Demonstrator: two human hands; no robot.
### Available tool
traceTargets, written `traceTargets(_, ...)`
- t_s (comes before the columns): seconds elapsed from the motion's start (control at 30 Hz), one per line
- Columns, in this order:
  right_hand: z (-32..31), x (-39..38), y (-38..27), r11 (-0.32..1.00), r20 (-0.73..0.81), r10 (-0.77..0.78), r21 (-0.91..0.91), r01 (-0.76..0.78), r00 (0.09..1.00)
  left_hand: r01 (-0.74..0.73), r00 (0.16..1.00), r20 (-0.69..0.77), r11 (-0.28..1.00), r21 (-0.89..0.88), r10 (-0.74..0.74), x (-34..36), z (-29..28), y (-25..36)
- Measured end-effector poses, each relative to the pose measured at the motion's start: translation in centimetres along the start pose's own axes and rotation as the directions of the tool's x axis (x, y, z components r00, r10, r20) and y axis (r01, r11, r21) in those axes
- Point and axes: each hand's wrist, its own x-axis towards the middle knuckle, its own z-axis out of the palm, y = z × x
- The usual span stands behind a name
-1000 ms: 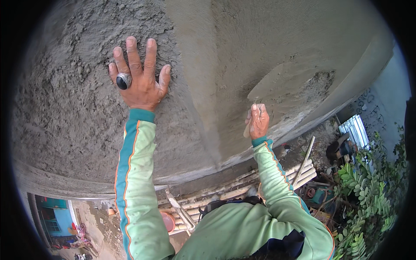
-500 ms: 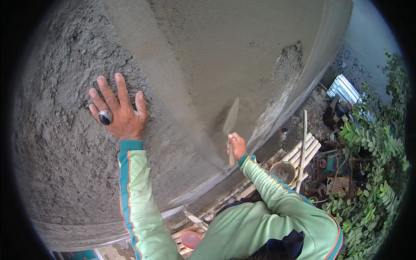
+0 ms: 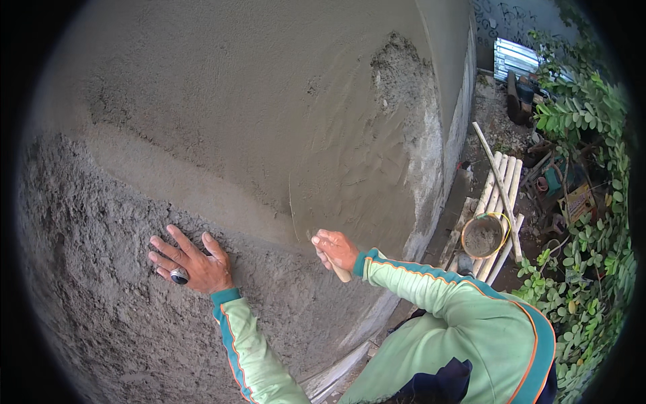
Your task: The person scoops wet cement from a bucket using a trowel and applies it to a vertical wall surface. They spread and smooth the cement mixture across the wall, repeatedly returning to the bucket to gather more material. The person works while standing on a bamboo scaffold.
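Observation:
Spread fingers of my left hand (image 3: 195, 262), a dark-stoned ring on one, lie against the rough, lumpy render (image 3: 101, 262) at lower left. To its right, my right hand (image 3: 335, 249) grips a trowel by its wooden handle (image 3: 342, 272); the blade rests against the smoother wet mortar (image 3: 340, 175) above the hand and is hard to distinguish from it. A crumbly patch (image 3: 400, 74) shows higher on that mortar, beside a pale edge.
Bamboo poles (image 3: 486, 192) lie on planks at the right with a bucket of mortar (image 3: 482, 239) on them. Beyond are corrugated metal sheets (image 3: 515, 59), scattered clutter (image 3: 565, 182), leafy branches (image 3: 592, 283) and a painted wall (image 3: 538, 20).
The view has swung rightward, bringing poles and bucket fully into sight. The trowel blade, pointing upward half a second ago, now blends into the mortar. My left hand appears lower.

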Motion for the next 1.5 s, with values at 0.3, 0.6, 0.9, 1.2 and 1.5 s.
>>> traceTargets(0.3, -0.8, 8.0, -17.3, 0.795, -0.108, -0.030, 0.600, 0.089, 0.994, -0.005, 0.999, 0.042, 1.000, 0.024, 0.004, 0.3, -1.0, 0.1)
traceTargets(0.6, -4.3, 7.0, -14.5, 0.703, -0.091, -0.315, -0.691, 0.168, 0.945, -0.046, 0.999, -0.003, 0.998, 0.037, 0.046, 0.1, -0.7, -0.2)
traceTargets(0.9, -15.3, -11.3, 12.3, 0.518, -0.051, 0.330, -0.825, -0.226, 0.943, -0.057, 0.998, -0.033, 0.998, 0.040, 0.058, 0.4, -0.2, 0.1)
traceTargets(1.2, -21.1, -29.3, 20.7, 0.353, -0.102, 0.777, -0.746, -0.564, 0.622, -0.066, 0.995, -0.073, 0.998, -0.016, 0.065, -0.5, 0.6, 0.3)
traceTargets(1.5, -17.9, -30.1, 10.9, 0.619, -0.371, 0.629, -0.292, -0.729, 0.683, -0.206, 0.965, -0.250, 0.826, -0.526, 0.081, -3.7, -1.6, 1.7)
